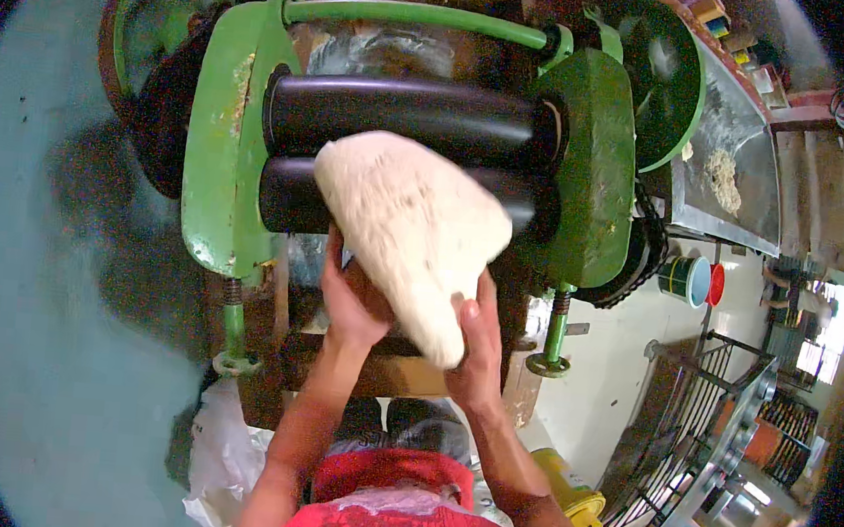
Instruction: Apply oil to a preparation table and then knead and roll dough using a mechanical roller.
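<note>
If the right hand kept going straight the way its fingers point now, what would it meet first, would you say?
The right hand points up and away from the body, along the slab of pale dough it already supports. Past that, the lower black roller of the green machine likely comes first, though depth is hard to judge here.

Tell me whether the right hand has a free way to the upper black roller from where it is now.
Probably not. The right hand is under the dough, gripping its lower edge, and the dough slab lies between it and the upper black roller, covering the lower roller's middle.
</note>
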Available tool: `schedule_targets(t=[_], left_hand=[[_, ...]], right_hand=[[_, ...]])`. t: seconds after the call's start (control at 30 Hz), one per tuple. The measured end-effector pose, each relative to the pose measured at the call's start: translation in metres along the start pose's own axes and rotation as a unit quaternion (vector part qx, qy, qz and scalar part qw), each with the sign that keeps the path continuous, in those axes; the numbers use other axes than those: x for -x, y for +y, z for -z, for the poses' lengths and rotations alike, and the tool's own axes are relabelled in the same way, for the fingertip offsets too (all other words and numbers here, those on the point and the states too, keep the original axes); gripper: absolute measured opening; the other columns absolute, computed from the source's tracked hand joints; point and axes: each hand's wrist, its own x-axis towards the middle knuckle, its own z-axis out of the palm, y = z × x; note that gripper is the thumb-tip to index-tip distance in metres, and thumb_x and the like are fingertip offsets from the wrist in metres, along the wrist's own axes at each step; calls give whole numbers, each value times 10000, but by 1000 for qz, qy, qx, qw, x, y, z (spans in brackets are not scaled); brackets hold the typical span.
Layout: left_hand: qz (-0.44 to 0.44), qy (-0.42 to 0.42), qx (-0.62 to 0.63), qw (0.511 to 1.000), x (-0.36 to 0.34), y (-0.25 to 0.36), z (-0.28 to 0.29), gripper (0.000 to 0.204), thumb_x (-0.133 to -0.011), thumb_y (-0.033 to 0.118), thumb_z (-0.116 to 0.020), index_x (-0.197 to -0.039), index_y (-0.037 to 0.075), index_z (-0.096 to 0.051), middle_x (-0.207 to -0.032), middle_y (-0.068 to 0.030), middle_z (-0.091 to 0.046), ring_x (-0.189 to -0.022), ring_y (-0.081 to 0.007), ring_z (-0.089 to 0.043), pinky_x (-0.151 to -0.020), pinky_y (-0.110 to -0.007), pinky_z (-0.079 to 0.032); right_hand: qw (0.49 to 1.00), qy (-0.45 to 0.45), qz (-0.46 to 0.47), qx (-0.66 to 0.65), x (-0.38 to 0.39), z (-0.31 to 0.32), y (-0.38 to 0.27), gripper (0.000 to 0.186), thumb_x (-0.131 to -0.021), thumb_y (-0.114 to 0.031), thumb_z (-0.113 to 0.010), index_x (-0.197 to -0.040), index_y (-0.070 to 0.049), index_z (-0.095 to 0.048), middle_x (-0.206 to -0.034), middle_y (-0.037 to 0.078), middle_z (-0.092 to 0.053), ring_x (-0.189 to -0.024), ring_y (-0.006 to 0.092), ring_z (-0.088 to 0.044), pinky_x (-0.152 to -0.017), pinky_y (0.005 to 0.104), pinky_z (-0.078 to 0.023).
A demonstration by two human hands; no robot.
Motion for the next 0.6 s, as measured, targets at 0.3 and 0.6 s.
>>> schedule_targets(t=[0.3,0.6], left_hand=[[-19,154,84,984,-27,-22,118,387,-1001,399,-426,-1256,135,-551,-1318,-103,-558,-1257,-273,-482,-1094,-513,-339],[-6,61,191,980,-159,-16,127,398,-996,408,-430,-1284,162,-550,-1355,-83,-536,-1293,-269,-448,-1118,-516,-303]], right_hand=[[877,-155,-10,454,20,54,1,383,-881,-197,-692,-1211,-23,-604,-1245,155,-594,-1093,273,-589,-941,363,-463],[577,9,400,712,-177,-87,21,673,-906,-460,-574,-1467,-133,-397,-1537,240,-247,-1423,419,-208,-1136,556,-179]])
